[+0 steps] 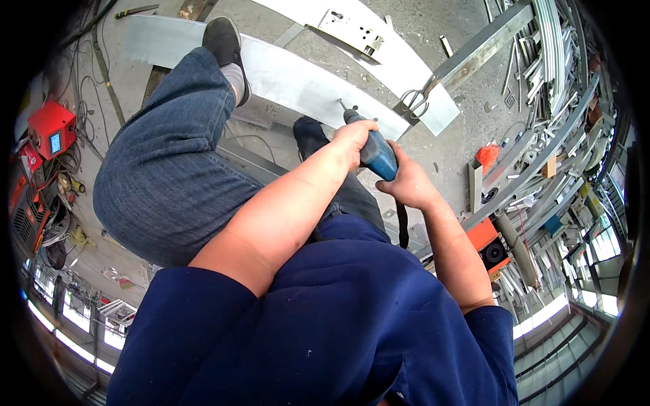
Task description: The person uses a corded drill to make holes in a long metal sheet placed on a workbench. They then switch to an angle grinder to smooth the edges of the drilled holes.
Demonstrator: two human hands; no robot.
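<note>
Both of my hands are closed around a blue, straight-bodied die grinder (380, 157). My left hand (353, 140) wraps its front part behind the dark nose, while my right hand (412, 181) grips the rear end, where a black cord hangs down. A thin bit (342, 103) sticks out of the nose, over a long pale metal panel (291, 76); whether its tip touches the metal I cannot tell. Small dark holes show in the panel near the tool. My shoe (223, 46) rests on the panel's left part.
Scissors (414, 103) lie by the panel's right end, where a steel beam (474, 54) runs off. Farther away is a white panel with cutouts (349, 34). Metal offcuts (548, 115) pile up at the right. A red machine (53, 132) and cables stand at the left.
</note>
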